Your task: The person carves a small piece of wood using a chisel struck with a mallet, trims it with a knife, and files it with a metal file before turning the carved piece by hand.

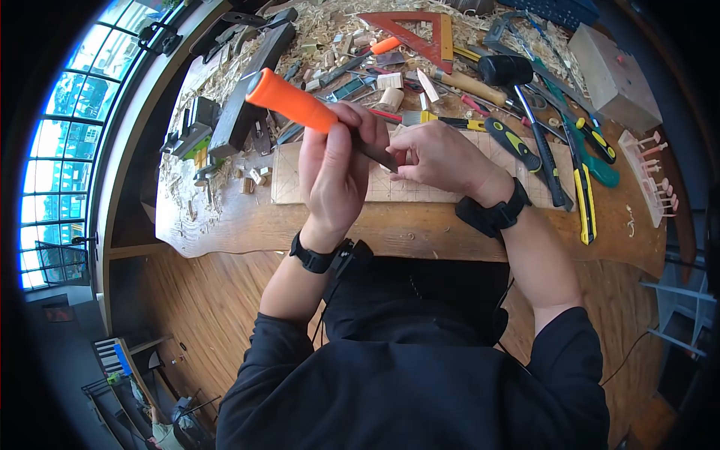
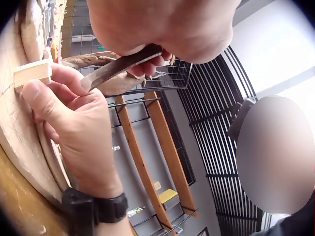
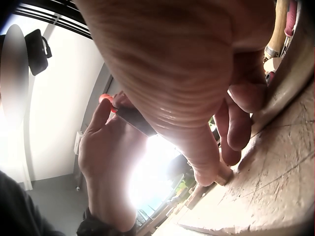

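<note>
My left hand (image 1: pixel 335 169) grips a chisel (image 1: pixel 294 103) near the base of its orange handle, which points up and left. The chisel's steel blade (image 2: pixel 120 69) slopes down toward my right hand (image 1: pixel 444 156), and its tip sits right by the fingers there. Between thumb and fingertips, my right hand pinches a small pale wood block (image 2: pixel 32 73), held close over the flat wooden board (image 1: pixel 292 180). In the head view the block is mostly hidden by the fingers. Pencil lines run across the board.
Behind the board lie wood shavings (image 1: pixel 322 22), a red triangle square (image 1: pixel 420 37), a black mallet (image 1: pixel 504 70) and several offcuts. Yellow-black cutters (image 1: pixel 585 202) and a pink rack (image 1: pixel 649 180) stand to the right. A dark wooden beam (image 1: pixel 251 90) and a vise (image 1: pixel 191 127) are at left.
</note>
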Demonstrator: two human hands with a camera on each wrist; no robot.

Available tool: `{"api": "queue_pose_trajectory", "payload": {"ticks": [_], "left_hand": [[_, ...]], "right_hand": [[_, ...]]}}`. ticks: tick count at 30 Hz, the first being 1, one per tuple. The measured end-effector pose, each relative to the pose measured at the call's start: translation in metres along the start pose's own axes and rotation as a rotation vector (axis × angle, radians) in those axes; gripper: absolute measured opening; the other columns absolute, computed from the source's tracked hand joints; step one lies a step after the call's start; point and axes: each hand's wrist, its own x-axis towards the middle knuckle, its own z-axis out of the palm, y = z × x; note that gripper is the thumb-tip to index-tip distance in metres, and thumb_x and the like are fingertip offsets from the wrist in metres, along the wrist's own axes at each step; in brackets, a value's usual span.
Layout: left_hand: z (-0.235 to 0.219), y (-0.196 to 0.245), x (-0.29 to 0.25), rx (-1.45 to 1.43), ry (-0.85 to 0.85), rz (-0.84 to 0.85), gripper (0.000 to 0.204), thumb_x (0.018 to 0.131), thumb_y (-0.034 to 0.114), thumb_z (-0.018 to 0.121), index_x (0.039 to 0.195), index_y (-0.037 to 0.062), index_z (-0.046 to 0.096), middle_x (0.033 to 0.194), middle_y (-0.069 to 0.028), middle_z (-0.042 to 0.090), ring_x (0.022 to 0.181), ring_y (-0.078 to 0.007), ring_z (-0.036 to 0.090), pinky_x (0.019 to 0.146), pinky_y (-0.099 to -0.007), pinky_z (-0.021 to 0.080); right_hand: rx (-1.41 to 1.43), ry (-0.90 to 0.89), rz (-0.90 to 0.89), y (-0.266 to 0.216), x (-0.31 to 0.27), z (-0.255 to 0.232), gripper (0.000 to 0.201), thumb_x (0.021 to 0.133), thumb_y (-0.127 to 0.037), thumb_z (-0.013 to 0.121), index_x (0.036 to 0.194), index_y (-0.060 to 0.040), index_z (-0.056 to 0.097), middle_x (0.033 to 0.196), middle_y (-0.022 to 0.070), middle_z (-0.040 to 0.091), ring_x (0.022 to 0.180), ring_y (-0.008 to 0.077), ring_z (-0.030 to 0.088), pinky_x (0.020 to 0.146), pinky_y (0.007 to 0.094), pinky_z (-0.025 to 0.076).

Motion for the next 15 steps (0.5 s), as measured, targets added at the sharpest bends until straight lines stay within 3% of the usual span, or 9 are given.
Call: {"api": "queue_pose_trajectory", "payload": {"ticks": [1, 2, 4, 5, 8, 10, 12, 13, 15], "left_hand": [[-0.003, 0.004, -0.002, 0.047, -0.014, 0.006, 0.017, 0.116, 0.018, 0.049, 0.114, 0.0004, 0.049, 0.107, -0.018, 0.06, 0.099, -0.0291, 0.064, 0.088, -0.0421, 0.057], [-0.006, 0.009, -0.005, 0.048, -0.015, 0.004, 0.017, 0.116, 0.018, 0.049, 0.114, 0.0004, 0.049, 0.107, -0.018, 0.06, 0.099, -0.0291, 0.064, 0.088, -0.0421, 0.057], [-0.009, 0.02, -0.006, 0.132, -0.141, 0.05, 0.019, 0.114, 0.016, 0.054, 0.113, -0.0018, 0.047, 0.113, -0.0256, 0.064, 0.111, -0.0406, 0.071, 0.09, -0.0522, 0.065], [-0.014, 0.023, -0.005, 0.139, -0.168, 0.078, 0.022, 0.112, 0.016, 0.058, 0.111, -0.0026, 0.046, 0.115, -0.0311, 0.067, 0.106, -0.0485, 0.075, 0.084, -0.058, 0.068], [-0.018, 0.036, -0.005, 0.143, -0.266, 0.145, 0.028, 0.111, 0.021, 0.062, 0.106, -0.0008, 0.045, 0.119, -0.0334, 0.067, 0.093, -0.0488, 0.077, 0.082, -0.0575, 0.069], [-0.015, 0.042, -0.008, 0.152, -0.215, 0.114, 0.031, 0.11, 0.025, 0.064, 0.118, -0.001, 0.048, 0.118, -0.0345, 0.069, 0.083, -0.0453, 0.079, 0.078, -0.0514, 0.069], [-0.023, 0.043, -0.009, 0.415, -0.294, 0.237, 0.048, 0.115, 0.039, 0.052, 0.146, 0.004, 0.044, 0.109, -0.0259, 0.073, 0.073, -0.0344, 0.078, 0.056, -0.0389, 0.064], [-0.02, 0.04, -0.017, 0.304, -0.18, 0.177, 0.058, 0.112, 0.034, 0.061, 0.157, 0.0034, 0.041, 0.107, -0.028, 0.076, 0.071, -0.0297, 0.077, 0.063, -0.0303, 0.059], [-0.019, 0.039, -0.023, 0.337, -0.083, 0.117, 0.057, 0.112, 0.035, 0.06, 0.156, 0.0017, 0.043, 0.104, -0.0257, 0.076, 0.067, -0.0239, 0.07, 0.063, -0.0278, 0.055]], "right_hand": [[0.002, 0.001, 0.001, -0.001, 0.0, -0.001, 0.022, 0.082, -0.018, 0.084, 0.1, -0.0057, 0.079, 0.088, 0.0106, 0.077, 0.085, 0.0289, 0.074, 0.08, 0.0402, 0.057], [0.006, -0.021, 0.014, -0.003, 0.0, -0.003, 0.022, 0.082, -0.018, 0.084, 0.099, -0.0057, 0.079, 0.087, 0.0106, 0.077, 0.085, 0.0287, 0.075, 0.079, 0.0403, 0.057], [0.012, -0.041, 0.03, -0.005, 0.001, -0.005, 0.022, 0.082, -0.019, 0.084, 0.099, -0.0056, 0.079, 0.086, 0.0106, 0.077, 0.086, 0.0285, 0.075, 0.079, 0.0404, 0.057], [0.035, -0.035, 0.051, -0.006, 0.001, -0.004, 0.022, 0.082, -0.019, 0.084, 0.098, -0.0051, 0.078, 0.086, 0.0106, 0.077, 0.085, 0.0284, 0.075, 0.078, 0.0404, 0.057], [0.06, -0.039, 0.064, -0.003, 0.002, -0.001, 0.023, 0.082, -0.019, 0.085, 0.098, -0.0044, 0.078, 0.084, 0.0106, 0.077, 0.084, 0.0281, 0.075, 0.078, 0.0403, 0.057], [0.061, -0.047, 0.057, 0.0, 0.002, -0.001, 0.023, 0.082, -0.02, 0.085, 0.098, -0.0042, 0.078, 0.084, 0.0107, 0.077, 0.084, 0.028, 0.075, 0.077, 0.0404, 0.057], [0.056, -0.055, 0.049, 0.001, 0.001, 0.0, 0.025, 0.083, -0.02, 0.085, 0.098, -0.002, 0.075, 0.086, 0.0113, 0.075, 0.08, 0.0259, 0.073, 0.075, 0.0385, 0.056], [0.059, -0.054, 0.049, 0.001, 0.001, 0.0, 0.025, 0.083, -0.02, 0.085, 0.098, -0.002, 0.075, 0.086, 0.0113, 0.075, 0.08, 0.0259, 0.073, 0.075, 0.0385, 0.056], [0.043, -0.051, 0.06, -0.001, 0.001, -0.001, 0.023, 0.082, -0.02, 0.085, 0.098, -0.0045, 0.077, 0.084, 0.0108, 0.077, 0.082, 0.0281, 0.075, 0.076, 0.0405, 0.057]]}}
